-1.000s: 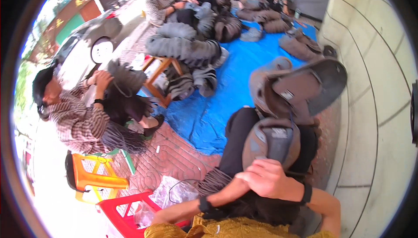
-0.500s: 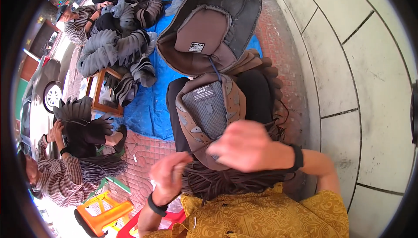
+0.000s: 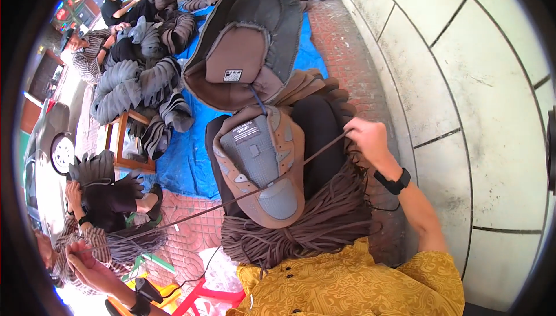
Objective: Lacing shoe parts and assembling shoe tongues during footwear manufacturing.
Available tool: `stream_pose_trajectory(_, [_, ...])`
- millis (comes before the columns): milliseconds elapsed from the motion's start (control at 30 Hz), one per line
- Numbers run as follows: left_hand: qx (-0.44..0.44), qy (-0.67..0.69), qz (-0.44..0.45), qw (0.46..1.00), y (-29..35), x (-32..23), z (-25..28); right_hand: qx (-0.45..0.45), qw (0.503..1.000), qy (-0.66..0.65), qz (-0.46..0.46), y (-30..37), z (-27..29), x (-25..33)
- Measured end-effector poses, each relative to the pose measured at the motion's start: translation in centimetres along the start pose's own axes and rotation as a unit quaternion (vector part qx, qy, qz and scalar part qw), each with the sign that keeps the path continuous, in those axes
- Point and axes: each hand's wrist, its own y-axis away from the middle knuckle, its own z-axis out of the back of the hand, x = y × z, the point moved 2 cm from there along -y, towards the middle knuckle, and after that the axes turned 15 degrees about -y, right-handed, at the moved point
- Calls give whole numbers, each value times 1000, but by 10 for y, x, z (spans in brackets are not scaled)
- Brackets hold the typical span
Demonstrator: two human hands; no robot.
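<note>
Beside a pale tiled wall [image 3: 486, 113], 1 thin dark-brown fabric lace [image 3: 323, 149] runs taut across a brown-and-grey fabric shoe upper [image 3: 255, 153], fingertip-pinched by left hand [image 3: 94, 272] and right hand [image 3: 370, 142], probably light, limp and best held near its ends.

Black-clad lap [image 3: 317, 118]; shoe upper [image 3: 255, 149], brown lace bundle [image 3: 315, 220] on top

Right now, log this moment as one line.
left fingers: holding brown lace | right fingers: holding same brown lace | brown lace: stretched across shoe upper
</note>
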Motion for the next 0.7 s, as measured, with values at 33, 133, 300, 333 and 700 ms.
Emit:
stream_pose_trajectory(33, [15, 32, 14, 999, -4, 7, -1, -43, 964, -143, -219, -1, 11, -10])
stream_pose_trajectory(133, [46, 83, 25, 995, -16, 19, -3, -123, 868, -332, -347, -7, 34, -22])
stream_pose_trajectory(300, [95, 164, 33, 981, -24, 11, 1, -119, 654, -741, -94, -33, 61, 5])
stream_pose_trajectory(333, [108, 191, 21, 975, -27, 0, 2, -123, 648, -750, -54, -36, 81, 6])
stream_pose_trajectory(700, [244, 246, -59, 936, 2, -39, -136, -236, 784, -574, -12, -83, 209, 11])
